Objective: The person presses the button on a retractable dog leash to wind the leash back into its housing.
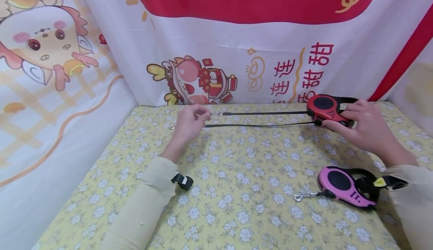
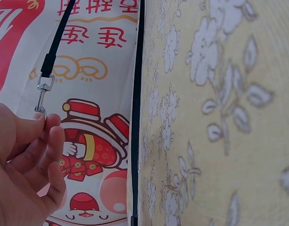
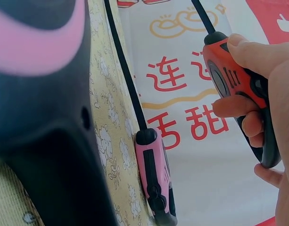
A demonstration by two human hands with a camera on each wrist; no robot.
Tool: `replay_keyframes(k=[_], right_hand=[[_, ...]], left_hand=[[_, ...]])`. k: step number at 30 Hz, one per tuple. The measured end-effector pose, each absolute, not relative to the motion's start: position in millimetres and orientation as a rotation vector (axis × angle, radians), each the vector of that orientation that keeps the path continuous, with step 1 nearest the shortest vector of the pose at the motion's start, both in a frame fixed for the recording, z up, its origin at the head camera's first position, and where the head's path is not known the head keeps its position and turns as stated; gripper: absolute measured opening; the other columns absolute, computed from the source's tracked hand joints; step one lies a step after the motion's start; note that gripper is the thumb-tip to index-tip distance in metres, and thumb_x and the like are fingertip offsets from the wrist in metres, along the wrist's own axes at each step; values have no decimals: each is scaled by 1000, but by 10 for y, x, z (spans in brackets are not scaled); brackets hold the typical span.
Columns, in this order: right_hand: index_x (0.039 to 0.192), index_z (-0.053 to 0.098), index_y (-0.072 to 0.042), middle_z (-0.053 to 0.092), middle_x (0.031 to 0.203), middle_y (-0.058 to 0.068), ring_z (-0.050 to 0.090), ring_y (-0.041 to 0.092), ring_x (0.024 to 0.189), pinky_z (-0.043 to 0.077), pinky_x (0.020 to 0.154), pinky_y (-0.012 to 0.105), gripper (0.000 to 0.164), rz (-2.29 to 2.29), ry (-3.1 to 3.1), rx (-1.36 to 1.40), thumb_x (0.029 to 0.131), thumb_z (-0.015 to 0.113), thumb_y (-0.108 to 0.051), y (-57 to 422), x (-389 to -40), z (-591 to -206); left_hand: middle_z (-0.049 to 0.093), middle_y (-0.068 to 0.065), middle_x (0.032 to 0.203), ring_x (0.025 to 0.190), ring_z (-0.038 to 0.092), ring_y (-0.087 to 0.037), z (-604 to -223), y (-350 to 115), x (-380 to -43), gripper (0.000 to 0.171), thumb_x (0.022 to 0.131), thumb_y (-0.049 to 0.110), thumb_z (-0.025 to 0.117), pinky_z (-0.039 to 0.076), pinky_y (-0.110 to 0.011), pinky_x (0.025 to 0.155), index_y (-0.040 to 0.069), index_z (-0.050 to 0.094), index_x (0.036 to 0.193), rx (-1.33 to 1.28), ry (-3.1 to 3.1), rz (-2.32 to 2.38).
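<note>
My right hand [image 1: 367, 129] grips a red retractable dog leash [image 1: 322, 107] by its black handle, above the tabletop. Its black strap [image 1: 267, 113] runs out leftward, pulled straight. At the far end, my left hand [image 1: 191, 124] pinches the leash's metal snap hook [image 2: 42, 96] between thumb and forefinger. Below it, a second black strap [image 1: 253, 125] lies along the cloth and ends in a clip [image 1: 171, 128] by the left wrist. In the right wrist view, that strap leads to a pink retractable leash [image 3: 153, 172], mostly hidden in the head view by the red one.
Another pink retractable leash [image 1: 338, 182] lies near the right forearm, its metal hook [image 1: 302, 196] pointing left. A yellow floral cloth [image 1: 243, 220] covers the table. Printed white curtains [image 1: 250, 54] hang along the back and sides.
</note>
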State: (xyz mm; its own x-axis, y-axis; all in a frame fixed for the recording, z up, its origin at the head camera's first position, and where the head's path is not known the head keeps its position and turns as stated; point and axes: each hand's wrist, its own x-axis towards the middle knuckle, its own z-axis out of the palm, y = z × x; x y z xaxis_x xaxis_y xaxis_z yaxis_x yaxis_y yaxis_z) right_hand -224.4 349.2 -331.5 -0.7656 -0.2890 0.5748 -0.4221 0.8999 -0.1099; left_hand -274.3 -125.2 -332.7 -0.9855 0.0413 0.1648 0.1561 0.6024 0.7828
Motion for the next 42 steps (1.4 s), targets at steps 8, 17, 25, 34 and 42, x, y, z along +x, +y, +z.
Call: replay_keyframes(k=[8, 17, 25, 34, 42], right_hand=[[75, 74, -3, 70, 77, 15, 48, 28, 83, 34, 74, 45, 44, 307, -2482, 538, 76, 92, -42, 3464, -2250, -3312], [82, 77, 3, 71, 80, 18, 48, 30, 85, 34, 74, 46, 46, 324, -2511, 505, 77, 92, -40, 3495, -2221, -3310], [79, 77, 1, 70, 77, 16, 48, 29, 83, 34, 74, 45, 43, 307, -2495, 529, 76, 93, -40, 3484, -2241, -3321], [81, 79, 2, 73, 78, 17, 50, 29, 83, 37, 72, 45, 44, 294, -2492, 541, 75, 93, -39, 3488, -2260, -3319], [89, 80, 5, 75, 87, 23, 52, 32, 88, 39, 74, 49, 47, 311, -2527, 515, 78, 92, -39, 3467, -2236, -3302]], left_hand=[[74, 1, 106, 92, 67, -23, -3317, -1241, -2740, 13, 109, 24, 61, 56, -37, 78, 18, 72, 112, -132, -2706, -1340], [73, 0, 105, 91, 67, -23, -3321, -1213, -2746, 14, 109, 22, 60, 57, -37, 79, 17, 73, 111, -177, -2702, -1347], [73, -1, 105, 89, 68, -23, -3326, -1217, -2741, 13, 109, 21, 61, 58, -37, 79, 16, 73, 112, -181, -2694, -1341], [73, 0, 104, 91, 68, -22, -3329, -1198, -2740, 12, 108, 22, 62, 58, -38, 80, 18, 72, 112, -151, -2711, -1358], [73, 0, 104, 89, 68, -22, -3325, -1186, -2745, 12, 108, 22, 62, 58, -37, 79, 18, 73, 112, -166, -2714, -1332]])
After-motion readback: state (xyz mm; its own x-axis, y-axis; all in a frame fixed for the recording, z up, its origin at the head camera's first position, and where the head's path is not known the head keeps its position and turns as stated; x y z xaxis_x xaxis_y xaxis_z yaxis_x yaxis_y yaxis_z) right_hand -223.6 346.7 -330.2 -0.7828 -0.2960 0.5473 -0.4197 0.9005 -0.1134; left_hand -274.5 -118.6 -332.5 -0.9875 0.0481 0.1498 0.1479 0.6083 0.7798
